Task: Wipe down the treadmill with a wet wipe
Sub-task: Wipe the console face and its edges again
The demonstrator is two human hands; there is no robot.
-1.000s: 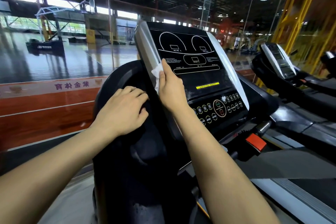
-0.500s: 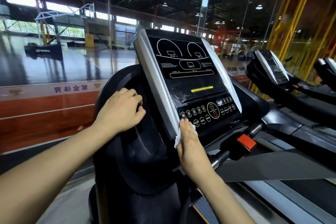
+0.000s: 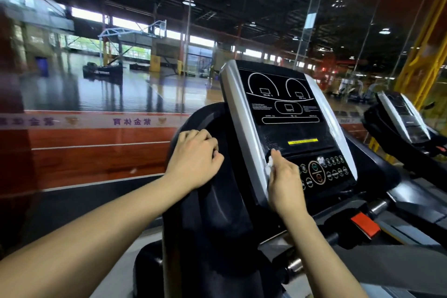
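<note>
Since half a second ago, the wet wipe [image 3: 270, 162] has climbed from the console's lower left corner to a spot partway up, level with the top of the button cluster [image 3: 323, 172]. It sits bunched under my right hand [image 3: 285, 181], whose fingers curl round it and press it against the seam where the silver side trim [image 3: 244, 128] meets the black console face [image 3: 285, 104]. That trim's long axis runs up and slightly leftward from my fingertips, so I judge the next stroke follows it; the unwiped display lies above and to the right. My right hand is the nearer one. My left hand [image 3: 193, 162] grips the black handlebar shroud [image 3: 212, 201] just left of the console, fingers wrapped over its edge, in the same place as before. A neighbouring treadmill [image 3: 401, 113] stands well apart at right.
</note>
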